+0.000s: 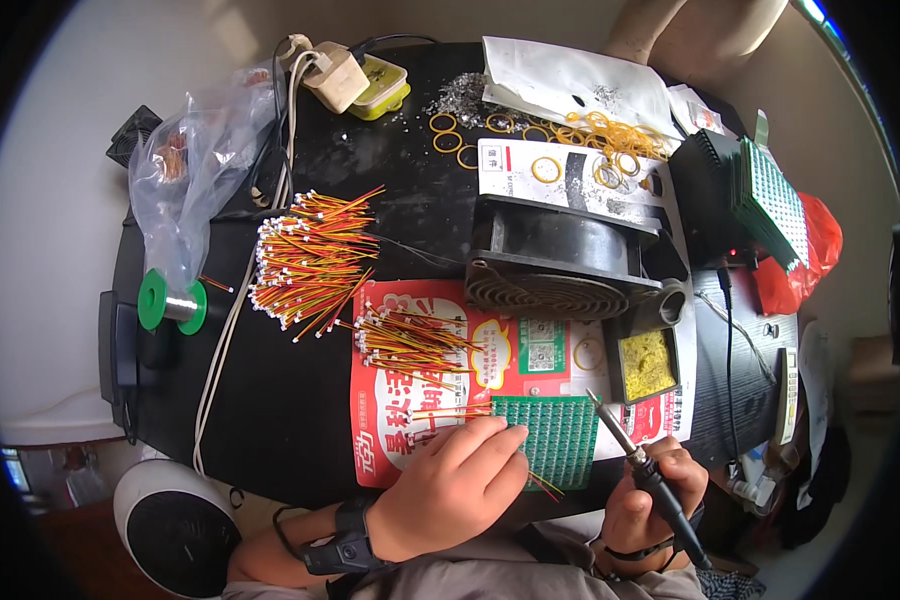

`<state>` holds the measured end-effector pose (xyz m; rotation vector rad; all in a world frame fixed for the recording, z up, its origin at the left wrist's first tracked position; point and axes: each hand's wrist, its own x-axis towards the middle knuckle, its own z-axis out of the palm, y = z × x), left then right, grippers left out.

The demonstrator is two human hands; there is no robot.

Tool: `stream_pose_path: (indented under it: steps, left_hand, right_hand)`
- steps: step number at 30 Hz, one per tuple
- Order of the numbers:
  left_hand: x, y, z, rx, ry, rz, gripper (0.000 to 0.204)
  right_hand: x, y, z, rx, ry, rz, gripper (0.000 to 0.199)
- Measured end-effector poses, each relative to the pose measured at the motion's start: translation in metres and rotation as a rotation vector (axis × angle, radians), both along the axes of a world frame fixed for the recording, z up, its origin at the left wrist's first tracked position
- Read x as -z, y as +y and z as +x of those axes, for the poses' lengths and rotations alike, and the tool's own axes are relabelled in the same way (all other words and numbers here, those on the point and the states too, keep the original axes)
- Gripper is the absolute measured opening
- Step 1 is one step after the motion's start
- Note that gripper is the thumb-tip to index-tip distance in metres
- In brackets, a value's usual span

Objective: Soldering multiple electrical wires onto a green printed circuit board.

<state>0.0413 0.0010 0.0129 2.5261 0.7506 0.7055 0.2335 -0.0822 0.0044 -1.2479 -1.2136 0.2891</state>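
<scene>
My left hand [457, 484] rests on the left edge of a green circuit board panel [560, 436], fingers pressing thin red-and-yellow wires against it. My right hand [653, 497] grips a black soldering iron [638, 462] like a pen, its metal tip pointing up-left just above the board's right edge. The board lies on a red-and-white printed sheet [400, 420] at the near edge of the black table [300, 400]. A small bundle of red-and-yellow wires [405, 340] lies on the sheet just beyond my left hand.
A bigger pile of wires [310, 260] lies at centre left beside a green solder spool [172, 302]. A black fan [560, 265] stands behind the board, next to a tray of brass wool [648, 362]. Yellow rubber bands [590, 135] litter the back; a stack of green boards [770, 200] sits right.
</scene>
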Motion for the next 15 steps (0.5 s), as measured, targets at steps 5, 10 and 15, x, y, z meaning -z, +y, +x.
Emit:
stream_pose_path:
  steps: [5, 10, 15]
  left_hand:
    - [-0.001, 0.009, -0.002, -0.032, -0.02, -0.034, 0.013]
    - [-0.011, 0.015, -0.011, -0.104, -0.177, -0.116, 0.017]
    - [-0.003, 0.016, -0.01, -0.137, -0.041, -0.043, 0.015]
  right_hand:
    - [0.004, 0.0, -0.003, 0.052, 0.04, -0.007, 0.055]
    - [0.006, -0.001, -0.007, 0.054, 0.05, 0.011, 0.052]
    - [0.007, -0.003, -0.007, 0.044, 0.081, 0.046, 0.05]
